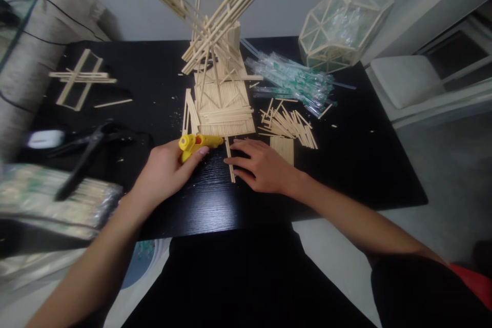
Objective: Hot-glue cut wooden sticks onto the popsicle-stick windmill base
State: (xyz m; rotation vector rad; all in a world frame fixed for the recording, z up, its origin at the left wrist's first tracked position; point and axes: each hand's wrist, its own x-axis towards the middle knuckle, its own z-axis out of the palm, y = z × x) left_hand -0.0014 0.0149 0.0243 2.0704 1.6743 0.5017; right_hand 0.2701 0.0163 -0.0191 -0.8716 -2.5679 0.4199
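Gripping a yellow plastic glue gun (209,141), left hand (165,166) faces thin wooden sticks (228,151); right hand (266,166), grip unclear, maybe steadies them.

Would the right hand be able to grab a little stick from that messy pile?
Probably yes. The right hand is close to the pile of short sticks, and nothing tall seems to stand between; only a flat stick panel lies near the way.
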